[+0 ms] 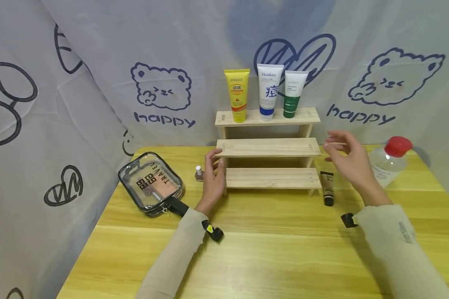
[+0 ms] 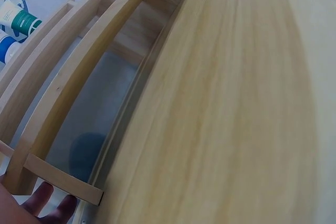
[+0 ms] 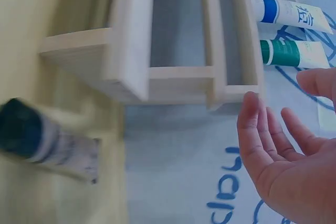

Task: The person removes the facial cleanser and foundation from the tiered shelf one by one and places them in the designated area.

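Note:
A three-tier wooden display rack (image 1: 267, 147) stands against the curtain. My left hand (image 1: 214, 176) is at its left end; in the left wrist view, fingertips (image 2: 65, 208) meet the end support of the lowest tier. Off the rack's right end, my right hand (image 1: 349, 160) is in the air with fingers apart and nothing held. On the top tier stand a yellow tube (image 1: 238, 95), a white and blue tube (image 1: 269, 91) and a white and green tube (image 1: 294, 93). A small black and beige tube (image 1: 327, 189) lies below my right hand.
A clear travel pouch (image 1: 151, 182) with black trim lies on the left. Just left of my left hand is a small bottle with a white cap (image 1: 198, 170). A clear bottle with a red cap (image 1: 398, 146) stands at right, partly behind my right hand and wrist.

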Action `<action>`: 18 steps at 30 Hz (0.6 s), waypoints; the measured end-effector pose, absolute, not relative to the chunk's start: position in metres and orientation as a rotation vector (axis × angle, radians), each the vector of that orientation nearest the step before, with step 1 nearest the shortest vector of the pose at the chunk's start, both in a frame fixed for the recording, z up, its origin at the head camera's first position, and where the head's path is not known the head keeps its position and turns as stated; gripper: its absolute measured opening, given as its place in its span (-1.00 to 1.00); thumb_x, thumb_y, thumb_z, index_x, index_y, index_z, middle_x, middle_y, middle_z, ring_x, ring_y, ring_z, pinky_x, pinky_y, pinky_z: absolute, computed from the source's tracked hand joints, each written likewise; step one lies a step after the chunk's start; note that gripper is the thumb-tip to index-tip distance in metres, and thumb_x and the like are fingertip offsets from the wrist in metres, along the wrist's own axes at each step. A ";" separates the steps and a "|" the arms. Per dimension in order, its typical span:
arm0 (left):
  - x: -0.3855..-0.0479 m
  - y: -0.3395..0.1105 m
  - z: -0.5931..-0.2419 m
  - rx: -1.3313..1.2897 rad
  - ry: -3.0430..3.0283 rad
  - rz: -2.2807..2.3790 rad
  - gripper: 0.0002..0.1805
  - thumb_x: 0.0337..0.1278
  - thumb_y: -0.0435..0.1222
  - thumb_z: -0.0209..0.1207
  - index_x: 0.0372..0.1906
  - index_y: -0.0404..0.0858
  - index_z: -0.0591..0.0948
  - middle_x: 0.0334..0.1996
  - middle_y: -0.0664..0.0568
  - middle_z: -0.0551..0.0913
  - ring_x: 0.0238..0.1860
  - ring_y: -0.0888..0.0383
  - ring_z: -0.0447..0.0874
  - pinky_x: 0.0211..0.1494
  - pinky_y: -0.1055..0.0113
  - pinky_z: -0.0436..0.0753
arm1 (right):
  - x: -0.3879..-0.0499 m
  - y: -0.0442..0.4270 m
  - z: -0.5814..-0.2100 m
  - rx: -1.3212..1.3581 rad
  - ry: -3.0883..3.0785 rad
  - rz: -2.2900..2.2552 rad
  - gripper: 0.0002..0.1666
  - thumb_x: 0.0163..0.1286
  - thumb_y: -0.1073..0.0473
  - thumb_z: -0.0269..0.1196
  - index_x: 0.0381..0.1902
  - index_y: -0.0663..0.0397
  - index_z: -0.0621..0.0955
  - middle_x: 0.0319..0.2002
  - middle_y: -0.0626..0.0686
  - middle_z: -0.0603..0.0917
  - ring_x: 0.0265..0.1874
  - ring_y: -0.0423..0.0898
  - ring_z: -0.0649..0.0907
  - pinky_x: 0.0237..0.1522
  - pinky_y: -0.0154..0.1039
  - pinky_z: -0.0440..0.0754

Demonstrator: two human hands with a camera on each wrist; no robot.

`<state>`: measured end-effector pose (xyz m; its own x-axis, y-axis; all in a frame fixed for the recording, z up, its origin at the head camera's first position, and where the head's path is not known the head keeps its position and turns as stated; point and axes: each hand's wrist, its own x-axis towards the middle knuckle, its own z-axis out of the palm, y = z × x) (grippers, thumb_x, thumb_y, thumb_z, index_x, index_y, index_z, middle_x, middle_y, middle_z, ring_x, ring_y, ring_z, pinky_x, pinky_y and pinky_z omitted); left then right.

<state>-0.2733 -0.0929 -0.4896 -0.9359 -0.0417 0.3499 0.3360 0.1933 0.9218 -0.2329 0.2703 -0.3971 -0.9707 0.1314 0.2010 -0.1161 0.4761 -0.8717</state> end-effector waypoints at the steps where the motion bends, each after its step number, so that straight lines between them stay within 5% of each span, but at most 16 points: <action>1: -0.274 -0.093 -0.490 -0.281 -2.174 -1.794 -0.62 0.80 -0.27 -0.07 0.51 -0.08 0.38 0.52 -0.13 0.48 0.41 -0.22 0.60 0.37 0.00 0.61 | -0.237 0.268 -0.393 -0.020 -2.486 1.492 -0.38 0.74 0.05 0.13 0.62 0.12 0.38 0.42 0.22 0.54 0.06 -0.41 0.57 -0.12 -0.54 0.72; 18: -0.273 -0.094 -0.490 -0.271 -2.170 -1.826 -0.61 0.79 -0.27 -0.04 0.51 -0.06 0.40 0.54 -0.10 0.48 0.46 -0.15 0.57 0.45 -0.13 0.59 | -0.284 0.250 -0.346 0.105 -2.364 1.497 -0.44 0.72 0.07 0.18 0.55 0.11 0.45 0.45 0.17 0.58 0.23 -0.24 0.62 0.10 -0.56 0.67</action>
<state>-0.2730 -0.0944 -0.4895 -0.9398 -0.0433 0.3390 0.3265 0.1785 0.9282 -0.2840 0.2500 -0.3456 -0.9395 0.1178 0.3217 -0.2405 0.4419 -0.8642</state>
